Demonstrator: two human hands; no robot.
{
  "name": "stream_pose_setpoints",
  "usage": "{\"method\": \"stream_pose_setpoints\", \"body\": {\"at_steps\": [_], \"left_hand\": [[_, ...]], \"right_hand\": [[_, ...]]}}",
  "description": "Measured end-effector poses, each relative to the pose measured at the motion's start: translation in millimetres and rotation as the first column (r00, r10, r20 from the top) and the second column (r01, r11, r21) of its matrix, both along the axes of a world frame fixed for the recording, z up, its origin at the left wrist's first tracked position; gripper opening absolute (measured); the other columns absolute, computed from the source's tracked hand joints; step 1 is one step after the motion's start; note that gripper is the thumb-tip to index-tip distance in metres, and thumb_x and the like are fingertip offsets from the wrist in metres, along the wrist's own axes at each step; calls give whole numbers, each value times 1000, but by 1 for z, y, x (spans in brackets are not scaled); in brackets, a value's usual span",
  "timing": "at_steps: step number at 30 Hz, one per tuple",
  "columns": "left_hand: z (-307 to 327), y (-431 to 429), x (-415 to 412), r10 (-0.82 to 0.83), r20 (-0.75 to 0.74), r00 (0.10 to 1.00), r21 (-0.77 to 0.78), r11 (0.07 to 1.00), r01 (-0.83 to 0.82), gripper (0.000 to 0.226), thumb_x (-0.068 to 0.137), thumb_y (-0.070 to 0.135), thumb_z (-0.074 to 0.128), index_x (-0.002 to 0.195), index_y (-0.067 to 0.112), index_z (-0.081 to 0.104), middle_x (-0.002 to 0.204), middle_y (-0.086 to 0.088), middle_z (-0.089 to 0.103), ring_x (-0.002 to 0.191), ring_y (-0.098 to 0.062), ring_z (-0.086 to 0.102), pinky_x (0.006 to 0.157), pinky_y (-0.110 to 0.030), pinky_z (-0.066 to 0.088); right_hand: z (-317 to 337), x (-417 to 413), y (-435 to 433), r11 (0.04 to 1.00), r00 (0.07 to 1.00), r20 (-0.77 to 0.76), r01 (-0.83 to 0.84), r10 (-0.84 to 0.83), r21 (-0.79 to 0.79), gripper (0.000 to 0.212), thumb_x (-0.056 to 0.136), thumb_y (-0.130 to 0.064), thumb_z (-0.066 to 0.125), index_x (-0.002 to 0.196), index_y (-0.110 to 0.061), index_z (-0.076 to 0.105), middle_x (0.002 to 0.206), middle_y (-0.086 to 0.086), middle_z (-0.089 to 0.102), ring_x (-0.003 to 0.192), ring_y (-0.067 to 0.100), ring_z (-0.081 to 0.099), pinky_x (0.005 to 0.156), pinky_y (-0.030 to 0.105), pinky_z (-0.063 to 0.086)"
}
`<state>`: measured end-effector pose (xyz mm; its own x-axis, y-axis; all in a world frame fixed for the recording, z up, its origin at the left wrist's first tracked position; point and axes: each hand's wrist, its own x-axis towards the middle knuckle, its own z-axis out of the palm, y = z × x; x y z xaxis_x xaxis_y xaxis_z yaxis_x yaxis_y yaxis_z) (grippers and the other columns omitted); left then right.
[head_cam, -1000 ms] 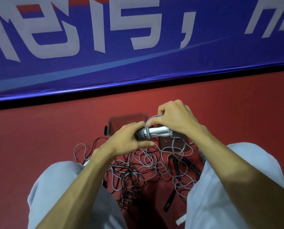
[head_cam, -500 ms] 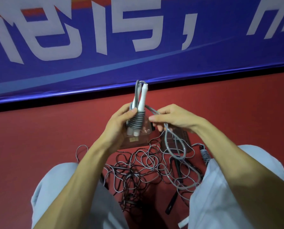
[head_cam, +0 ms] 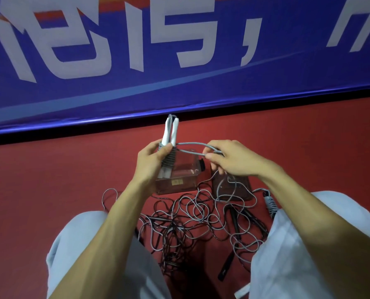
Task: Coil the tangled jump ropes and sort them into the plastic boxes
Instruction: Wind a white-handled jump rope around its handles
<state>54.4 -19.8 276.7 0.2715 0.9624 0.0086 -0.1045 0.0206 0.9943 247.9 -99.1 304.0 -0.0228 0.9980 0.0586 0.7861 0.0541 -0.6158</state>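
White handles, upright and wound with grey rope, are gripped by the left hand; a rope loop is pinched by the right hand.

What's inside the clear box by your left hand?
The clear box looks empty in its visible right part. The left hand and the wrapped handles cover its left part, so that is unknown.
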Motion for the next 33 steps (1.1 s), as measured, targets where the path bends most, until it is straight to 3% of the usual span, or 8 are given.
{"method": "stream_pose_setpoints", "body": {"at_steps": [4,9,13,15,20,25,29,33], "left_hand": [[-11,7,0,51,-299,953,202,979,11,22,91,23,67,112,19,67,87,6,69,73,-11,63,66,-25,51],[-22,7,0,66,-724,686,359,886,294,16,93,36,63,103,32,52,82,3,65,73,-23,63,67,-40,51],[-21,2,-1,15,-877,481,314,775,548,20,91,30,63,97,33,44,81,1,59,72,-26,56,66,-44,48],[-17,-2,-1,-31,-894,448,294,713,637,19,88,28,65,99,30,49,79,1,61,70,-25,57,65,-45,49],[-11,-16,2,-226,-845,485,245,644,725,29,80,21,68,105,34,63,71,6,59,58,-11,50,60,-28,44],[-8,-22,6,-239,-774,586,293,685,667,33,72,68,70,98,49,65,68,11,61,58,-12,49,59,-33,42],[2,-24,2,-446,-530,721,250,730,636,18,77,44,73,78,28,65,63,10,53,58,-11,44,56,-28,35],[18,-18,-4,-459,-169,872,193,852,486,8,77,26,65,83,21,67,68,3,63,56,-13,57,51,-22,46]], "right_hand": [[8,-8,-7,992,990,133,-61,46,113,28,96,-43,50,93,-19,63,72,-8,60,59,5,53,58,26,43],[7,-20,-14,959,867,486,-222,111,176,24,101,-33,43,88,-17,57,81,-6,56,69,19,55,58,32,36],[3,-17,-13,939,870,479,-251,114,234,18,101,-26,45,107,-20,61,95,-11,53,78,15,53,63,29,34],[2,-16,-12,923,889,446,-255,106,287,14,99,-25,50,105,-21,62,94,-14,53,78,11,51,63,30,38],[-5,-11,-6,923,974,228,-93,6,373,11,86,-23,70,90,-23,60,82,-13,64,75,12,57,61,31,42],[-7,-5,4,948,984,-163,122,-76,293,15,75,-21,81,75,-20,66,68,-6,66,63,11,59,61,26,47],[-5,5,7,969,899,-428,175,-86,172,17,72,-15,83,74,-16,66,67,1,65,60,7,54,59,19,42],[-3,10,7,981,718,-694,165,-52,97,18,77,-27,77,76,-11,67,61,8,61,47,12,41,44,18,28]]}}
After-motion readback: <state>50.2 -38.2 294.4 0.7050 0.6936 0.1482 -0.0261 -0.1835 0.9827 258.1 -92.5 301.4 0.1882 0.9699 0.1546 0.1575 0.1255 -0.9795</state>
